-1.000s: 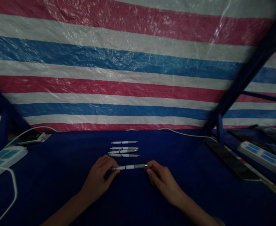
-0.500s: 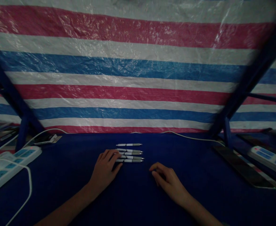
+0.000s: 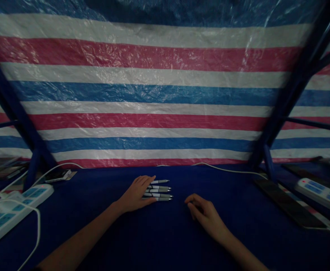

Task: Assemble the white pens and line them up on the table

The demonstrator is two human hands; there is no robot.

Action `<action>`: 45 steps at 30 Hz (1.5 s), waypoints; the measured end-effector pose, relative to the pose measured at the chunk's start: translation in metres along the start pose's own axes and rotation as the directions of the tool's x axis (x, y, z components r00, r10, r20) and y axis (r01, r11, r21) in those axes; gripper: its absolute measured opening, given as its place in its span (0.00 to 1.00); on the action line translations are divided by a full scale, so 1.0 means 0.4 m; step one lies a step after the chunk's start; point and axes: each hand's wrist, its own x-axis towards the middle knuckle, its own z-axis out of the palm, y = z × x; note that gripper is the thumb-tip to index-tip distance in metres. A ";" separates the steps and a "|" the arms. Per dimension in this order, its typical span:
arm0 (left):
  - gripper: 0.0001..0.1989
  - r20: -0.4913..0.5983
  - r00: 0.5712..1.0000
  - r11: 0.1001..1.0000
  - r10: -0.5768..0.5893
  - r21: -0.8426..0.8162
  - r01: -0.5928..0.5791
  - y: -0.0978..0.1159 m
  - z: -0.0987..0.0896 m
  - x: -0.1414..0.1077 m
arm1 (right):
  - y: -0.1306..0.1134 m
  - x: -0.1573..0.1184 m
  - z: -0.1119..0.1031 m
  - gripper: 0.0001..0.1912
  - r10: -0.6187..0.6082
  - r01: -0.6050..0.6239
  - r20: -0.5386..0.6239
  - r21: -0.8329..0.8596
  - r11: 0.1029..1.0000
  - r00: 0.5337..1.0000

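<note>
Several white-and-grey pens (image 3: 162,191) lie side by side on the blue table (image 3: 159,233), their tips toward the right. My left hand (image 3: 139,192) rests over their left ends, with the thumb along the nearest pen and the fingers reaching the farthest one; it spans the row and hides the pens' left parts. Right of the pens, apart from them, my right hand (image 3: 200,209) hovers at or on the table with curled fingers. Whether anything is between those fingers cannot be made out.
White power strips stand at the left (image 3: 18,210) and right (image 3: 321,192), with white cables at the left. A dark phone (image 3: 290,205) lies at the right. Blue metal frame legs flank the table, and a striped sheet (image 3: 153,124) hangs behind.
My left hand has spread and moved right over the pens. The farthest pen is now closer to the others and slightly tilted. The camera view has tipped upward a little.
</note>
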 end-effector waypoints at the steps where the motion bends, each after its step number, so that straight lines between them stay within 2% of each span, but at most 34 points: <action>1: 0.36 -0.005 1.000 1.000 0.004 -0.012 -0.004 0.002 -0.001 -0.001 | -0.001 0.000 -0.002 0.10 0.001 -0.001 0.001 0.000 1.000 1.000; 6: 0.29 -0.009 0.999 0.996 0.051 -0.073 -0.052 0.013 -0.008 0.001 | -0.001 0.002 -0.006 0.09 0.018 -0.018 -0.008 0.007 1.000 1.000; 10: 0.25 -0.029 0.999 0.992 0.043 -0.117 -0.046 0.025 -0.009 0.000 | 0.005 0.007 -0.010 0.09 0.020 -0.019 -0.028 0.027 0.999 0.999; 17: 0.25 -0.080 0.996 0.968 -0.027 -0.250 0.006 0.040 -0.003 -0.008 | 0.024 0.016 -0.011 0.09 0.027 -0.018 -0.067 0.138 0.990 0.997; 21: 0.26 -0.140 0.980 0.916 -0.142 -0.394 0.077 0.035 0.004 -0.006 | 0.046 0.024 -0.002 0.12 0.094 -0.055 -0.140 0.255 0.965 0.986; 23: 0.25 -0.205 0.939 0.865 -0.275 -0.480 0.148 0.031 0.015 -0.010 | 0.056 0.036 0.003 0.15 0.143 -0.074 -0.193 0.328 0.942 0.971; 24: 0.23 -0.242 0.900 0.828 -0.363 -0.527 0.193 0.029 0.023 -0.013 | 0.059 0.046 0.006 0.17 0.166 -0.078 -0.218 0.364 0.928 0.962; 26: 0.21 -0.295 0.779 0.727 -0.554 -0.627 0.279 0.025 0.040 -0.020 | 0.062 0.079 0.016 0.18 0.203 -0.077 -0.257 0.427 0.901 0.945; 28: 0.21 -0.299 0.650 0.612 -0.699 -0.720 0.328 0.022 0.057 -0.024 | 0.063 0.125 0.033 0.16 0.230 -0.075 -0.279 0.475 0.877 0.932; 29: 0.21 -0.292 0.598 0.563 -0.746 -0.756 0.333 0.021 0.063 -0.024 | 0.063 0.152 0.044 0.15 0.242 -0.073 -0.290 0.491 0.868 0.926; 31: 0.20 -0.280 0.532 0.493 -0.799 -0.811 0.315 0.022 0.070 -0.016 | 0.061 0.207 0.075 0.13 0.257 -0.063 -0.324 0.506 0.860 0.910; 34: 0.18 -0.275 0.501 0.445 -0.821 -0.858 0.258 0.028 0.070 0.006 | 0.056 0.268 0.131 0.14 0.267 -0.048 -0.373 0.504 0.862 0.889; 38: 0.16 -0.266 0.514 0.414 -0.816 -0.888 0.198 0.034 0.067 0.031 | 0.048 0.293 0.197 0.13 0.250 -0.028 -0.386 0.497 0.867 0.888; 41: 0.15 -0.245 0.518 0.388 -0.819 -0.903 0.186 0.034 0.065 0.035 | 0.045 0.291 0.222 0.13 0.244 -0.021 -0.385 0.500 0.866 0.890; 45: 0.15 -0.217 0.529 0.357 -0.821 -0.917 0.179 0.034 0.063 0.029 | 0.049 0.293 0.228 0.13 0.253 -0.024 -0.375 0.520 0.854 0.892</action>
